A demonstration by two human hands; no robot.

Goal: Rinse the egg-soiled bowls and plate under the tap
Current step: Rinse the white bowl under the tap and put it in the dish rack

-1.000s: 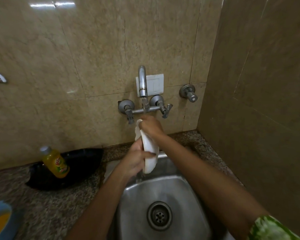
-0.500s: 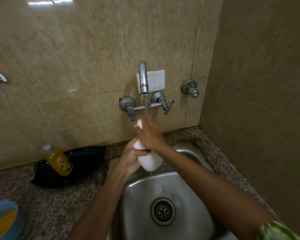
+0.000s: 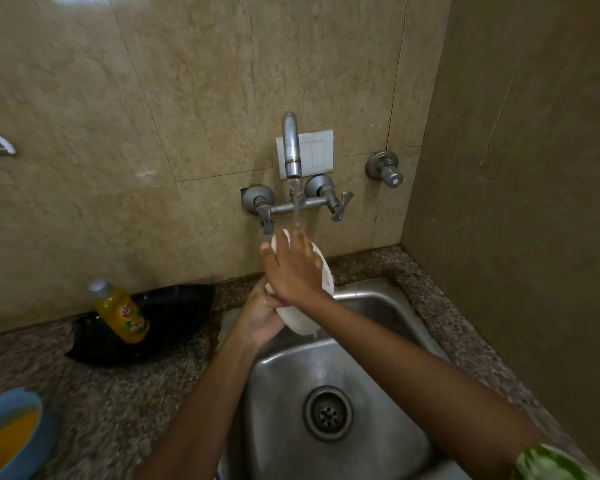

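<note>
Change: since half a second ago the right hand (image 3: 291,268) has opened flat over the white dish (image 3: 300,322), fingers now spread across its upper face, and the dish sits a little higher toward the spout.
Tap: tap (image 3: 291,147) on the tiled wall is running; a thin stream falls from the spout to the fingertips of the right hand and the dish's top edge.
White dish: held tilted, nearly on edge, above the back rim of the sink (image 3: 371,344), directly under the stream; whether it is a plate or a shallow bowl cannot be told, as the hands cover most of it.
Left hand: left hand (image 3: 260,315) grips the dish from below and from the left, fingers curled round its lower edge.
Right hand: lies with straight, spread fingers pressed on the dish, thumb out to the left; it clasps nothing.
Blue bowl: blue bowl (image 3: 32,410) with yellow egg liquid in it stands at the lower left corner on the countertop (image 3: 118,393), well apart from the sink.
Bottle: yellow bottle (image 3: 122,313) with a grey cap leans in a black tray (image 3: 174,317) against the wall, left of the sink.
Switch plate: white switch plate (image 3: 317,147) sits behind the spout.
</note>
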